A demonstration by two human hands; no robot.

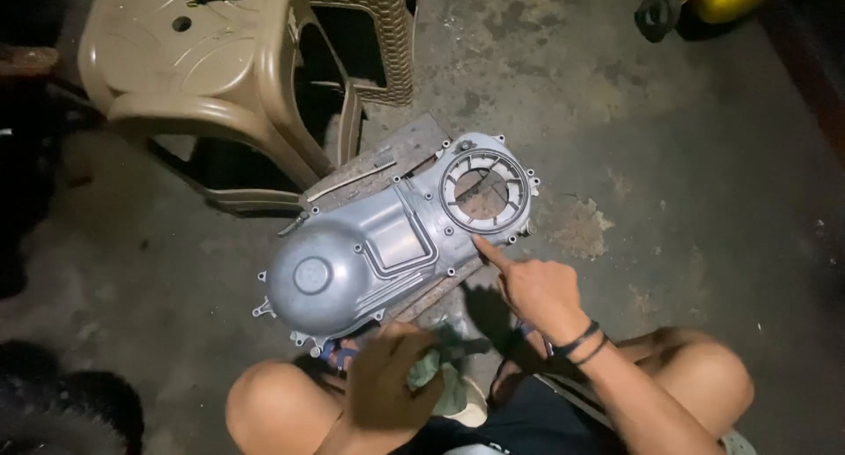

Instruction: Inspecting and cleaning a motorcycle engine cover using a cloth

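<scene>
left hand [387, 385]: nearest the camera, between the knees, fingers curled round a pale green cloth [429, 371].
right hand [539, 289]: forefinger stretched out, its tip touching the rim of the cover's round opening; other fingers folded in, holding nothing.
engine cover [387, 239]: lay on a wooden board [387, 160] on the concrete floor [669, 200], just in front of the knees.
handling: likely stiff cast metal, fairly heavy, painted smooth; best held by its bolted outer edge or the ring.
axis: ran from the domed end at lower left to the ringed end at upper right.
nearby: a brown plastic chair [194, 77] stood beyond.
</scene>
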